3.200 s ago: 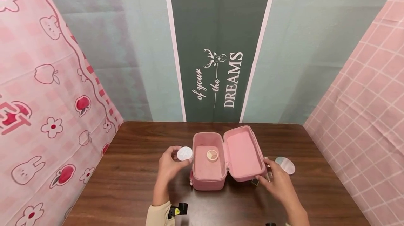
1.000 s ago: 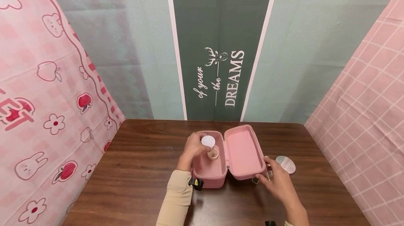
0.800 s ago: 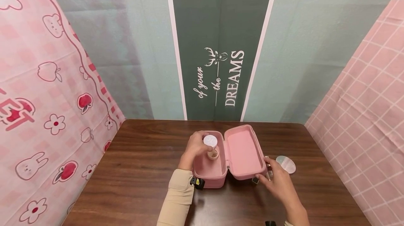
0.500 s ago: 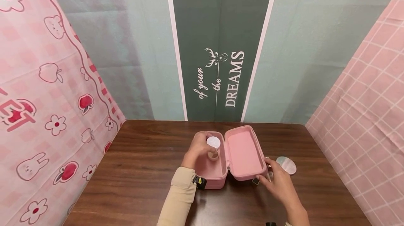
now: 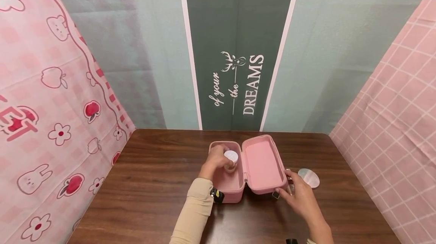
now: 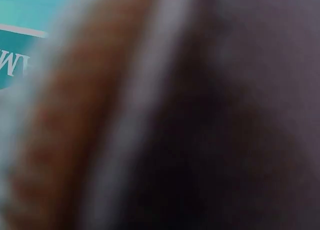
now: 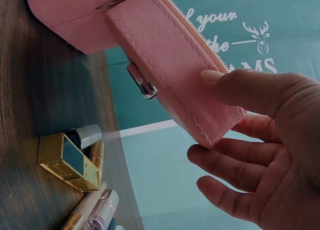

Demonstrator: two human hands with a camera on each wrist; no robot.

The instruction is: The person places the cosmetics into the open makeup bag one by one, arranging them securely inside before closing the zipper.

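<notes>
A pink zippered case [image 5: 233, 198] stands on the table with its lid [image 5: 263, 164] swung out to the right. My left hand [image 5: 215, 157] reaches inside and grips a small round container with a white top [image 5: 231, 156] between thumb and fingers. Under it a beige round compact [image 5: 230, 168] shows partly. At the lid's outer corner my right hand [image 5: 300, 194] holds the edge. In the right wrist view, its thumb lies on the side of the lid [image 7: 165, 60] with fingers beneath. The left wrist view is mostly blurred and dark.
A round pale disc [image 5: 309, 178] lies on the wooden table [image 5: 160, 168] beyond the right hand. Below the raised lid, a gold square-sided tube [image 7: 70, 160] and several slim cosmetic tubes [image 7: 102, 210] lie on the table. Fabric curtains [image 5: 231, 28] rise behind and at both sides.
My left hand has carried the white-topped container from left of the case rightward into it, then lower over the beige compact. The right hand keeps holding the lid.
</notes>
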